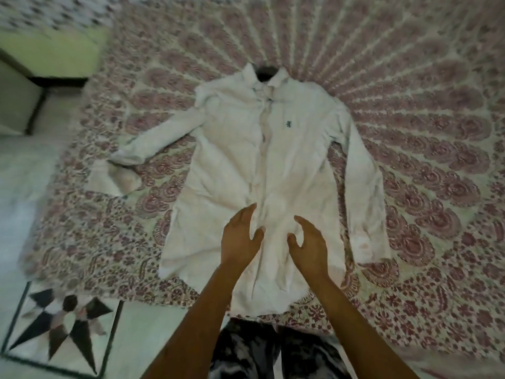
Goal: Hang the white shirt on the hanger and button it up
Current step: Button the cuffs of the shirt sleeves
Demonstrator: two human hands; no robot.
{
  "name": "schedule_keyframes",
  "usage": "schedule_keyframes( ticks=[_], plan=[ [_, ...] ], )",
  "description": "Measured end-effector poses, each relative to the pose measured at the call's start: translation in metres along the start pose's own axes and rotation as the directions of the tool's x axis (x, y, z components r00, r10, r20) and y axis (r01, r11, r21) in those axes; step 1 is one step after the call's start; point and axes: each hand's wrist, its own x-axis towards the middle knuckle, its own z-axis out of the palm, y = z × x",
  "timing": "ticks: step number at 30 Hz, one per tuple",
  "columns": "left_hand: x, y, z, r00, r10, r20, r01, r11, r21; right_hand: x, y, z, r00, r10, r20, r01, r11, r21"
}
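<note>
Far left: pale floor point(24, 170), with a dark star-pattern inlay point(61, 328) at the lower corner. The bed point(478, 359) takes up the rest of the view and is covered by a bedspread point(410, 119) printed in maroon and cream. The white shirt point(232, 160) lies flat on the bedspread at centre, front up, collar at the far end and hem toward the person. Its sleeve on the picture's left side point(161, 138) angles outward and folds back at the cuff. The opposite sleeve point(363, 170) runs straight down beside the body of the garment. A dark part of the hanger point(266, 71) shows inside the collar opening; the rest is hidden under the cloth. A small dark emblem point(289, 124) sits on the chest just right of the front strip. Blur prevents any reading of which buttons are fastened. The left hand point(240, 236) is over the lower front, left of the front strip, fingers loosely spread and holding nothing. The right hand point(310, 243) is just beside it on the other side of the strip, likewise spread and holding nothing. Contact with the cloth cannot be confirmed for either. Patterned dark trousers point(273, 351) show at the bottom edge between the forearms.
</note>
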Motion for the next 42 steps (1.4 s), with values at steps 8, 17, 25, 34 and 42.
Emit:
schedule_keyframes(
  ticks=[8, 17, 25, 34, 42],
  plan=[
    [0.000, -0.080, -0.073, 0.985, -0.117, -0.129, 0.114, 0.993, -0.035, 0.013, -0.078, 0.064, 0.984, -0.151, 0.091, 0.159, 0.983, -0.096],
    [0.031, -0.209, -0.201, 0.975, -0.141, -0.170, 0.142, 0.990, -0.009, 0.016, -0.198, 0.194, 0.974, -0.154, 0.164, 0.171, 0.981, -0.093],
    [0.068, -0.316, -0.254, 0.954, -0.252, -0.163, 0.251, 0.968, -0.030, 0.045, -0.266, 0.305, 0.960, -0.155, 0.234, 0.191, 0.972, -0.139],
    [0.142, -0.390, -0.248, 0.901, -0.416, -0.123, 0.417, 0.909, -0.016, 0.102, -0.265, 0.389, 0.973, -0.081, 0.216, 0.131, 0.965, -0.229],
    [0.179, -0.414, -0.238, 0.879, -0.439, -0.187, 0.430, 0.899, -0.088, 0.133, -0.255, 0.459, 0.973, 0.093, 0.211, -0.048, 0.977, -0.207]
  ],
)
